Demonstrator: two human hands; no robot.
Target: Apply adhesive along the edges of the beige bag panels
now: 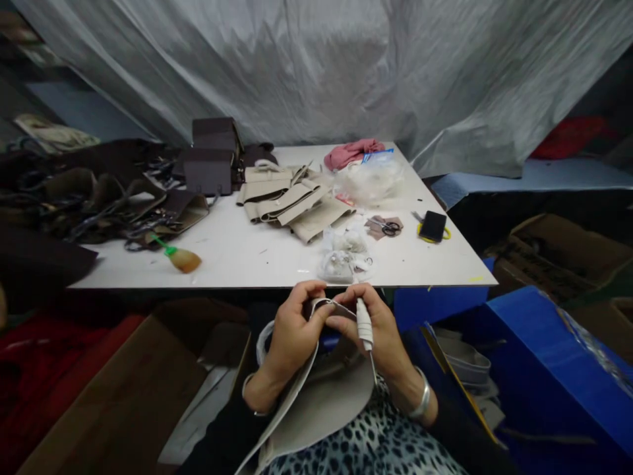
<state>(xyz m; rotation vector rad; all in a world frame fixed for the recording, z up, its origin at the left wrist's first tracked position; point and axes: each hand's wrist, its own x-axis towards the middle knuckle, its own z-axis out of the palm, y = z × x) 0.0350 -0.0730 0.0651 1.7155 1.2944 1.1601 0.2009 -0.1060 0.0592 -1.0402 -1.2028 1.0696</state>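
Over the lap, my left hand [293, 333] pinches the upper edge of a beige leather-like bag piece [324, 396]. My right hand [383, 330] closes on the same edge, close to the left thumb. Tucked in the right hand is an awl [364, 323], its handle wrapped in white and its thin metal shaft pointing down. The beige piece curves open below the hands, with a long strip hanging at its left side. What lies between the fingertips is too small to make out. Just beyond the hands, small clear bags of pale parts [346, 254] lie at the table's front edge.
On the white table [237, 260] lie dark bag pieces [99, 191], folded beige pieces [291, 198], a green-tipped glue bottle [182, 258], scissors [390, 228], a black phone-like object [432, 226], a plastic bag [370, 181] and pink cloth [351, 153]. A cardboard box [123, 389] and a blue bin [558, 376] flank me.
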